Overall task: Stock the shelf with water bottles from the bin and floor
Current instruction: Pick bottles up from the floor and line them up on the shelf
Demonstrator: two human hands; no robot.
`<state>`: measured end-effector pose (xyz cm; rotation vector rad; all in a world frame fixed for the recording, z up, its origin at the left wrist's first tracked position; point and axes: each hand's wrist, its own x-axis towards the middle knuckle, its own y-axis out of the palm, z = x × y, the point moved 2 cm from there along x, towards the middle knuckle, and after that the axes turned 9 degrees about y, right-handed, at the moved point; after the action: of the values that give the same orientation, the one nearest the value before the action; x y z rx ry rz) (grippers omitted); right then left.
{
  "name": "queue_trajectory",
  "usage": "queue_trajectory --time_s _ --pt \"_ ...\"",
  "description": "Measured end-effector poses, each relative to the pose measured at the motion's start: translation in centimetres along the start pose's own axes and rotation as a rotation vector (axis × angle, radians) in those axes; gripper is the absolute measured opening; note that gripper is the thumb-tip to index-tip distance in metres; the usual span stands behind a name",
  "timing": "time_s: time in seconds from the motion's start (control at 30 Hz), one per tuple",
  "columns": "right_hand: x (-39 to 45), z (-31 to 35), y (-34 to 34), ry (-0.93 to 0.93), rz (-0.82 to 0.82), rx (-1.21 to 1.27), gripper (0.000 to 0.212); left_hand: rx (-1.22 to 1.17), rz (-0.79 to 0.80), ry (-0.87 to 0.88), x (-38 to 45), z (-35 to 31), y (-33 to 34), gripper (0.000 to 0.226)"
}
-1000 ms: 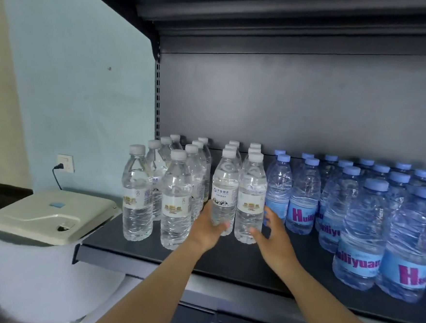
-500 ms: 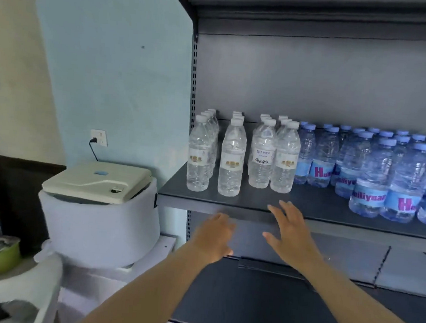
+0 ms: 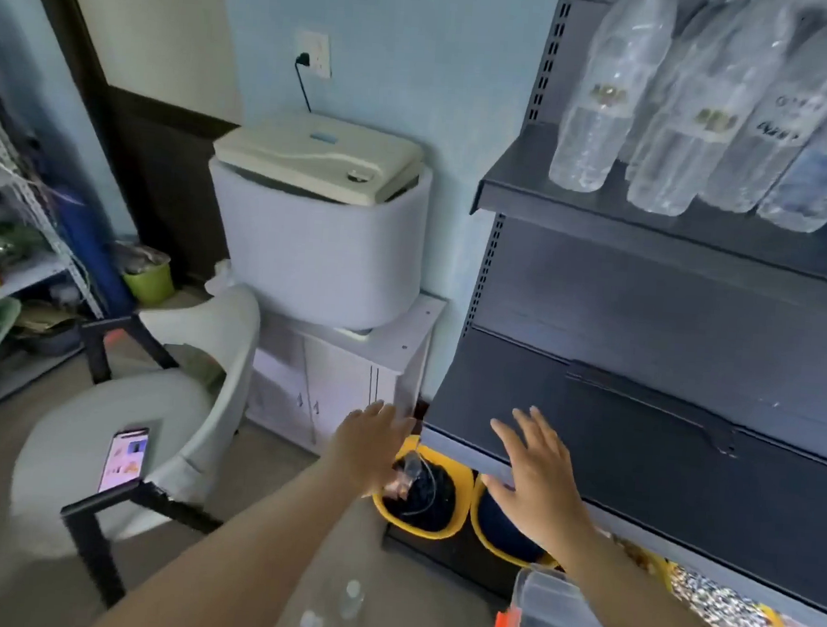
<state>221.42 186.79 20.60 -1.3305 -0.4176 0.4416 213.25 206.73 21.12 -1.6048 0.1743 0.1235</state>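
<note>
Several clear water bottles stand on the dark shelf at the upper right, blurred by motion. My left hand and my right hand hang low in front of the lower shelf board, fingers spread, both holding nothing. A clear plastic bin with an orange latch shows at the bottom, below my right forearm. White caps of bottles on the floor peek out under my left forearm.
Two yellow-rimmed pots sit under the lowest shelf. A white chair with a lit phone stands at the left. A white appliance rests on a small cabinet beside the shelf unit.
My view has swung down and left, away from the stocked shelf. Both empty hands have dropped from shelf height to the lower shelf board, near the bin and floor.
</note>
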Motion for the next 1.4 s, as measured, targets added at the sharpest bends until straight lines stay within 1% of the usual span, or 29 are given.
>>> queue_trajectory --time_s 0.07,0.17,0.27,0.37,0.53,0.63,0.67,0.7,0.8,0.87,0.97,1.03,1.13,1.2,1.27,1.33,1.4 --pt "0.3 0.9 4.2 -0.015 0.079 -0.011 0.064 -0.037 0.068 -0.059 -0.6 1.8 4.4 0.073" --pt "0.9 1.5 10.6 -0.044 0.155 0.032 0.065 -0.175 0.124 -0.175 -1.7 4.0 11.3 0.087" --pt "0.6 1.5 17.6 0.001 0.292 0.102 0.070 -0.306 0.176 -0.324 -3.0 5.4 18.3 0.101" --pt "-0.3 1.4 24.5 0.049 0.384 0.196 0.074 -0.491 0.196 -0.513 -4.3 6.1 25.7 0.105" --pt "-2.0 1.9 36.0 0.254 0.491 0.400 0.075 -0.852 0.164 -0.845 -6.0 6.4 38.3 0.106" --pt "-3.2 1.7 43.5 0.353 0.557 0.458 0.077 -0.969 0.173 -0.997 -6.3 6.9 46.8 0.108" --pt "-3.3 1.7 45.2 0.371 0.570 0.477 0.077 -0.987 0.155 -1.026 -6.3 7.2 48.8 0.109" --pt "-3.1 1.8 46.5 0.381 0.575 0.492 0.078 -1.002 0.137 -1.041 -6.1 7.5 50.4 0.109" --pt "-3.4 1.2 53.5 0.459 0.624 0.559 0.083 -1.096 0.093 -1.074 -5.0 7.6 57.2 0.108" --pt "-3.4 1.0 58.1 0.546 0.679 0.603 0.085 -1.152 0.067 -1.085 -4.0 7.6 61.4 0.107" --pt "-3.0 0.9 64.4 0.621 0.717 0.673 0.086 -1.195 0.063 -1.040 -2.1 7.4 66.6 0.103" --pt "-2.2 1.2 68.0 0.624 0.721 0.718 0.085 -1.213 0.050 -0.992 -0.6 7.5 69.4 0.101" --pt "-0.7 1.8 71.9 0.634 0.693 0.747 0.072 -1.194 0.016 -0.923 0.8 7.7 72.4 0.091" --pt "0.2 2.2 73.6 0.643 0.681 0.781 0.060 -1.157 -0.054 -0.918 1.1 7.7 73.7 0.076" --pt "0.5 2.4 74.7 0.626 0.676 0.802 0.053 -1.148 -0.134 -0.933 1.2 7.6 74.5 0.063" --pt "0.5 2.6 75.2 0.610 0.657 0.807 0.049 -1.153 -0.174 -0.927 1.3 7.7 74.8 0.055" --pt "0.5 2.3 75.0 0.637 0.624 0.821 0.041 -1.171 -0.200 -0.946 1.2 8.0 74.8 0.050"
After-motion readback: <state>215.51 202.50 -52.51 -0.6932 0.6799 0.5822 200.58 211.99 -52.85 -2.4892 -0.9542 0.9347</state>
